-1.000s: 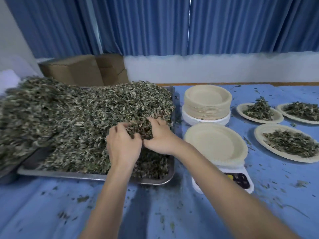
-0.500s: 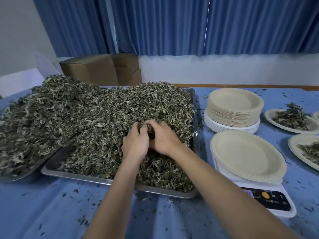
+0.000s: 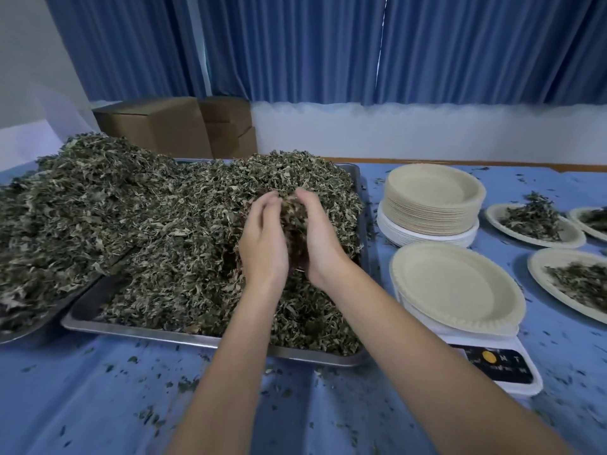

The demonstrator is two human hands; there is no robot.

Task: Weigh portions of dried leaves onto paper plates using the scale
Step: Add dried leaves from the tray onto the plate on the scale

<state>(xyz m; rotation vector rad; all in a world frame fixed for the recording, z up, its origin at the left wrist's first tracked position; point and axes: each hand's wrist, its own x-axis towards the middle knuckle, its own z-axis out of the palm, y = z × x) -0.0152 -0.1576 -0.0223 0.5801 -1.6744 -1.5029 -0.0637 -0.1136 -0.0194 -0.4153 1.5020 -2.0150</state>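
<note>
Now we have lifted our left hand (image 3: 262, 247) and right hand (image 3: 320, 244) clear of the heap, where half a second ago they were buried; both cup a clump of dried leaves (image 3: 293, 221) above the steel tray (image 3: 184, 336). Right of the tray, the empty paper plate (image 3: 456, 287) waits on the scale (image 3: 502, 369), whose panel shows "H T"; other marks are unreadable.

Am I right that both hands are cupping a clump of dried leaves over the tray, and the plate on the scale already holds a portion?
Not quite. In the head view the plate on the scale is bare. The left hand and right hand do cup a clump of dried leaves over the tray.
</note>
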